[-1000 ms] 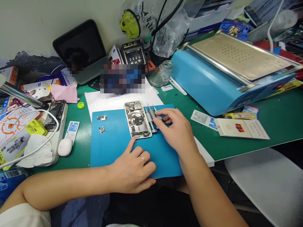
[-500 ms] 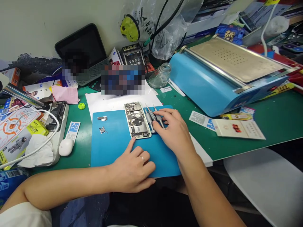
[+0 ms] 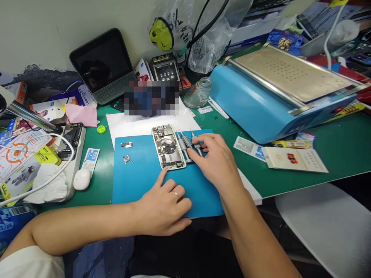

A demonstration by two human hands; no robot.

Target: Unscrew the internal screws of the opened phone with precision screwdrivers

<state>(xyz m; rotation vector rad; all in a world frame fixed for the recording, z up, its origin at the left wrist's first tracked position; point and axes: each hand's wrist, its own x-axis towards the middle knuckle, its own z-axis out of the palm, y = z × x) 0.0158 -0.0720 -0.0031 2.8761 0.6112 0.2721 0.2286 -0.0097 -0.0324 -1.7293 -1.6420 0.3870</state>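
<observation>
An opened phone [image 3: 171,148] lies on a blue mat [image 3: 139,181], its inner parts and a round dark coil area exposed. My left hand [image 3: 165,208] rests below it, index fingertip at the phone's bottom edge, other fingers loosely bent and holding nothing. Beside the phone's right edge lie three grey screwdrivers [image 3: 182,144], tips pointing away from me. Over them is my right hand [image 3: 217,160], thumb and fingers closed around the rightmost screwdriver [image 3: 197,146]. Left of the phone sit a small metal-shielded part [image 3: 126,144] and a small part with a thin cable [image 3: 126,158].
A blue machine with a perforated metal plate [image 3: 290,69] fills the right back. A glass jar [image 3: 199,92], a screen device [image 3: 101,65] and white paper [image 3: 116,123] lie behind the mat. At left are a white earphone case [image 3: 82,179], cable and boxes; a cigarette-style carton [image 3: 297,159] is at right.
My right hand has shifted slightly over the screwdrivers, and the rightmost one now lies farther apart from the other two. My left hand and the phone have stayed put.
</observation>
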